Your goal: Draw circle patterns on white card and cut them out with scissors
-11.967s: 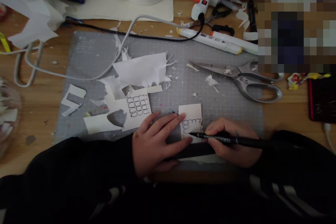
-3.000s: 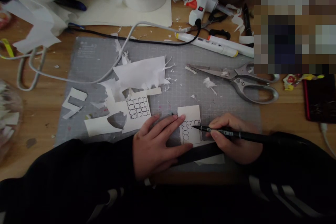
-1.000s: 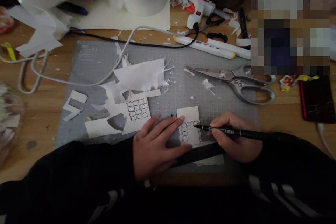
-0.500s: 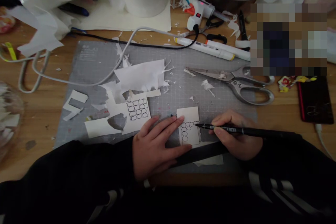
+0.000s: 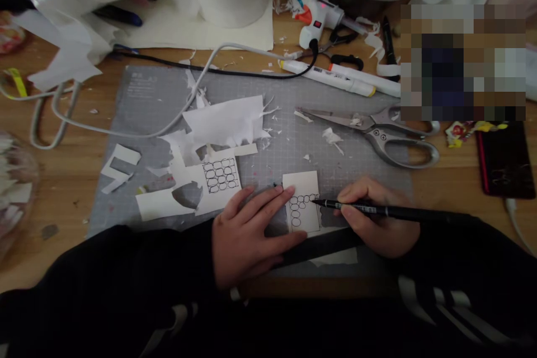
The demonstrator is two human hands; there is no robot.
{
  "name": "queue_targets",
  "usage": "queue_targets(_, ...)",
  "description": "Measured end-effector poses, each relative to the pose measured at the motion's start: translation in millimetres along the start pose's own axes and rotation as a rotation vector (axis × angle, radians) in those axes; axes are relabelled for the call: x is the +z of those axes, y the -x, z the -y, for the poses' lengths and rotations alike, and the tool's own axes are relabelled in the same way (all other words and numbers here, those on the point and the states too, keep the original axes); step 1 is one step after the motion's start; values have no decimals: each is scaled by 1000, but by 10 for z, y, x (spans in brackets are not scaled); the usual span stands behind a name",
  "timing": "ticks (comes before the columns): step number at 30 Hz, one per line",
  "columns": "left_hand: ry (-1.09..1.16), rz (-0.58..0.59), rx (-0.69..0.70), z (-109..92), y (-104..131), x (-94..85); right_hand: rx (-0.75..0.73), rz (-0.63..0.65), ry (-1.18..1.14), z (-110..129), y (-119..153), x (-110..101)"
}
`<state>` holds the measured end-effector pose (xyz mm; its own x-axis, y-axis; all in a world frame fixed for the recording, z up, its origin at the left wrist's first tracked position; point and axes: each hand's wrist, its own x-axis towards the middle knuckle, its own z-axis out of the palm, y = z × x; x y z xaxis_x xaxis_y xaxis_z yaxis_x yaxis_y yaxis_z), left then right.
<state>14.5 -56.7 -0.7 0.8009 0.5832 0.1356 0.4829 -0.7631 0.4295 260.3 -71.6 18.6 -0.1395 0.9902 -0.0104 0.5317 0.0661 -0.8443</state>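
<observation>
While a round, clear plastic tub [image 5: 32, 190] of white paper scraps [image 5: 17, 198] sits at the far left, an angular white paper cut-out [image 5: 127, 154] lies on the left part of a grey, gridded cutting mat [image 5: 145, 109]. Right of it is a ragged-edged white paper sheet [image 5: 220, 176], bearing rows of black-outlined ovals. The left hand [image 5: 247, 238] is next, lying palm down with its fingers spread and grasping nothing; fingertips rest on the left and lower edges of a small, rectangular white paper card [image 5: 302, 213]. This card lies flat on the mat between the two hands, partly filled with black-outlined ovals along its top row and left side. Below it runs a flat black strip [image 5: 323, 246]. The right hand [image 5: 377, 224] pinches a long, slim black pen [image 5: 394, 212] between thumb and fingers, its tip over the card's right side; whether it touches cannot be told. Above that hand lie large, silver-grey metal scissors [image 5: 380, 133], and farther right a black, red-edged phone [image 5: 507, 162].
</observation>
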Motion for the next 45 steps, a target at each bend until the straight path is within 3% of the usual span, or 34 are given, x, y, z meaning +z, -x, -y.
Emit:
queue_targets(17,19,-15,7,10,4,12,20,-15,10,-51,20,-23)
queue_targets(23,17,-7,6,5,4,8,44,-49,-155,-46,63,42)
queue_targets(45,12,-16,-2,-1,3,5,16,-7,-25,19,9,74)
